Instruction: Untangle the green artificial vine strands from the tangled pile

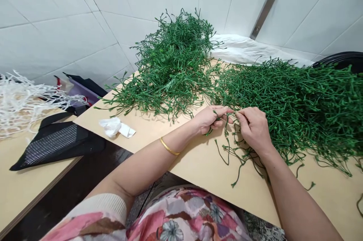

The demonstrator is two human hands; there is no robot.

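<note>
My left hand (214, 119) is closed round a few thin green strands (227, 123), whose ends hang below its fingers. Fingers and thumb pinched, my right hand (253, 125) meets it at the fingertips and grips a green strand there. Each strand is cord-like with a small flared tip. Beyond my right hand spreads a wide heap of the same green strands (297, 108). Another green heap (176, 55) rises at the back, and several loose strands (239, 167) lie just below my hands on the tan table (193, 157).
A crumpled white tissue (112, 126) lies near the table's left edge. On a second table at left are white strands (25, 101) and a black mesh pouch (51, 144). White plastic sheeting (255, 50) lies along the tiled wall. A dark gap separates the tables.
</note>
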